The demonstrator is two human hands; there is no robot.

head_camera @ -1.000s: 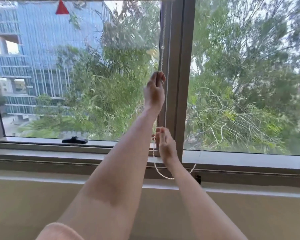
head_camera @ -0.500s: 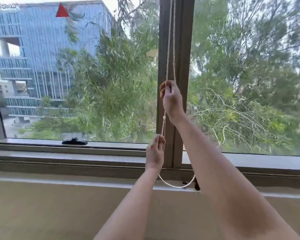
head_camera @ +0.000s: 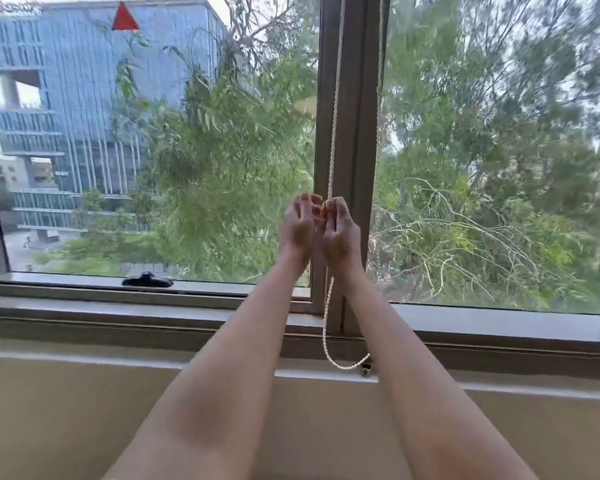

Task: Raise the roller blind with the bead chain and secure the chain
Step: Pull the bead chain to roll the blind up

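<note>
A white bead chain [head_camera: 334, 133] hangs down the window's middle post [head_camera: 355, 168]. It passes my hands and loops low [head_camera: 329, 355] to a small dark holder [head_camera: 365, 368] under the sill. My right hand [head_camera: 340, 233] is raised in front of the post, its fingertips pinched on the chain. My left hand [head_camera: 297, 230] is right beside it at the same height, fingers spread and blurred, with no chain seen in it. The roller blind is out of view above the frame.
A grey sill [head_camera: 84, 306] runs under both panes, with a beige wall below it. A black window handle [head_camera: 147, 279] sits at the left pane's bottom edge. A red triangle [head_camera: 125, 17] is on the glass at the upper left. Trees and a glass building lie outside.
My right hand came down along the chain and my left hand rose and let go; they now sit side by side. The blind's hem, seen a second ago, has left the frame's top.
</note>
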